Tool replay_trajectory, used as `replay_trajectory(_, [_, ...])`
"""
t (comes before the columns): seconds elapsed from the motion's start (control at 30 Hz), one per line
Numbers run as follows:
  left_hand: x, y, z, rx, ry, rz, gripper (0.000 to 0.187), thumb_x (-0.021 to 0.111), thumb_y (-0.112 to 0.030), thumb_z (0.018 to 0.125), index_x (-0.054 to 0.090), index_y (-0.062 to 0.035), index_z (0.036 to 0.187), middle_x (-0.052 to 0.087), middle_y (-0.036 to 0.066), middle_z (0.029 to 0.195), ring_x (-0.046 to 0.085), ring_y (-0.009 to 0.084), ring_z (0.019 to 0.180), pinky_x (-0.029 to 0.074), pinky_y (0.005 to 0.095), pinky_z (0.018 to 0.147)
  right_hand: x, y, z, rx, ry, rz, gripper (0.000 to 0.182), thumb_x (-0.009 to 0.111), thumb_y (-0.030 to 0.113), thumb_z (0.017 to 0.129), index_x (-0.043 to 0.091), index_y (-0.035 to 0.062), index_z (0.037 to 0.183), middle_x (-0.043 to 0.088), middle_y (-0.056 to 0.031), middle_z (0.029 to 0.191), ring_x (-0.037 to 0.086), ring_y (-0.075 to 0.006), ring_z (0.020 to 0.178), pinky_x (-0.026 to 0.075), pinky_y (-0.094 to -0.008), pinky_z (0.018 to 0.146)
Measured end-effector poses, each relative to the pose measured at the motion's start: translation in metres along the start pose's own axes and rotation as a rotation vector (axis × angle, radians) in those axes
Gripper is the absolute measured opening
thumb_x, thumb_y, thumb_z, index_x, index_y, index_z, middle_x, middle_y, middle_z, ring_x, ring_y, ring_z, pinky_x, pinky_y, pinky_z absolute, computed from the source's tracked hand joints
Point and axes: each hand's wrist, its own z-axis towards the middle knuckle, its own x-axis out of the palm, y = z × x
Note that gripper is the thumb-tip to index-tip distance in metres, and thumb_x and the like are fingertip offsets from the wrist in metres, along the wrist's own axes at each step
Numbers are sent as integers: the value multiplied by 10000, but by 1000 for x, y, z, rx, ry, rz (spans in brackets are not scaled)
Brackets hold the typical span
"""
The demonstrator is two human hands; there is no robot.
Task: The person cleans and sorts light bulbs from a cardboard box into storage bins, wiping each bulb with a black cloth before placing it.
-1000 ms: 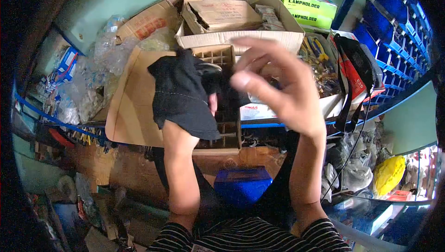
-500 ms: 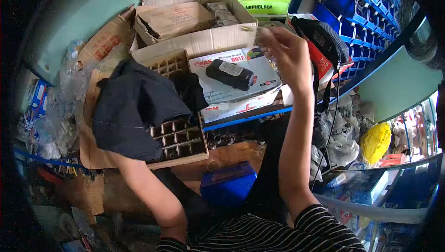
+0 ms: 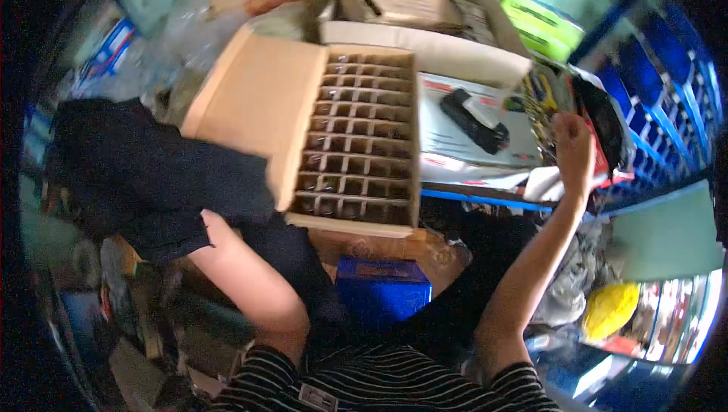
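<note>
A large black cloth point(image 3: 152, 169), which looks like a garment, hangs over my left hand point(image 3: 214, 234). The cloth hides most of that hand's fingers and moves along with it. Beside it stands an open cardboard box point(image 3: 415, 139) with dividers, and dark glassy pieces sit in several compartments. My right hand point(image 3: 574, 143) is at the right, its fingers curled together beside a shiny bundle with a yellow-handled tool point(image 3: 542, 93). Blur hides what lies between those fingers. A black device with a white label point(image 3: 474, 120) rests on a white printed carton point(image 3: 447, 147).
Green lampholder boxes point(image 3: 542, 21) and an open carton point(image 3: 425, 40) stand at the back. Blue bins point(image 3: 652, 86) line the right wall. Below the shelf sits a blue box point(image 3: 383, 291). A yellow bag point(image 3: 611, 310) lies at the lower right.
My left hand has drawn the black cloth left, uncovering the divided box and its flap. My right hand has come lower, beside the shiny bundle. The camera view has shifted.
</note>
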Motion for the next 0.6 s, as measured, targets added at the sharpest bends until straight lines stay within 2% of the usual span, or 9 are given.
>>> replay_trajectory(0.13, [-3, 4, 1, -18, -19, 12, 325, 619, -103, 796, 605, -36, 1113, 623, 155, 976, 623, 293, 868, 503, 388, 789, 19, 116, -18, -293, -4, 123, 232, 631, 171, 948, 690, 5, 1098, 693, -133, 1006, 658, -205, 860, 514, -331, 785])
replay_trajectory(0.17, [-5, 4, 1, -17, -20, 20, 321, 619, -105, 795, 607, -36, 1108, 623, 156, 974, 623, 295, 870, 501, 390, 792, 22, 157, -34, -197, 114, 213, 200, 642, 149, 939, 695, 10, 1073, 697, -117, 980, 654, -201, 812, 514, -321, 760])
replay_trajectory(0.2, [-5, 4, 0, -14, -15, 24, 317, 619, -107, 795, 608, -36, 1103, 623, 156, 971, 622, 297, 872, 500, 392, 795, 39, 179, -44, -372, 127, 229, 167, 667, 136, 920, 702, 24, 1039, 694, -117, 957, 660, -201, 795, 514, -315, 748])
replay_trajectory(0.23, [-5, 5, 1, -20, -13, 35, 313, 619, -108, 794, 610, -36, 1098, 623, 156, 969, 621, 300, 874, 499, 394, 799, 51, 197, -52, -386, 253, 182, 185, 691, 123, 902, 715, 45, 1068, 698, -87, 958, 654, -134, 866, 499, -268, 731])
replay_trajectory(0.27, [-4, 3, -1, -11, 2, 40, 309, 619, -110, 793, 612, -37, 1093, 623, 156, 966, 621, 302, 876, 497, 396, 802, 65, 210, -57, -474, 380, 296, 180, 689, 131, 900, 718, 49, 1058, 692, -98, 948, 652, -148, 864, 500, -287, 755])
replay_trajectory(0.33, [3, 1, -2, 8, 24, 49, 301, 619, -114, 791, 615, -37, 1082, 623, 156, 961, 619, 306, 881, 495, 400, 809, 83, 232, -54, -659, 450, 229, 216, 676, 180, 907, 711, 41, 1067, 686, -134, 998, 672, -277, 912, 510, -363, 834])
replay_trajectory(0.4, [7, -1, -2, 24, 34, 61, 293, 619, -118, 790, 618, -38, 1072, 623, 156, 956, 618, 310, 885, 492, 404, 816, 97, 242, -46, -682, 503, 198, 202, 618, 207, 928, 696, 53, 1031, 685, -177, 1041, 653, -366, 978, 517, -451, 848])
replay_trajectory(0.5, [12, -3, -1, 46, 49, 79, 282, 619, -123, 787, 623, -38, 1056, 624, 156, 948, 616, 317, 892, 488, 411, 826, 124, 252, -9, -672, 515, 52, 223, 572, 228, 949, 694, 67, 1044, 694, -174, 1009, 660, -373, 964, 520, -469, 850])
replay_trajectory(0.6, [15, -6, -1, 76, 63, 96, 271, 619, -128, 785, 628, -39, 1041, 624, 156, 940, 614, 323, 898, 484, 417, 836, 150, 251, 20, -846, 505, -54, 229, 557, 236, 956, 696, 83, 1055, 700, -171, 986, 664, -378, 948, 523, -475, 856])
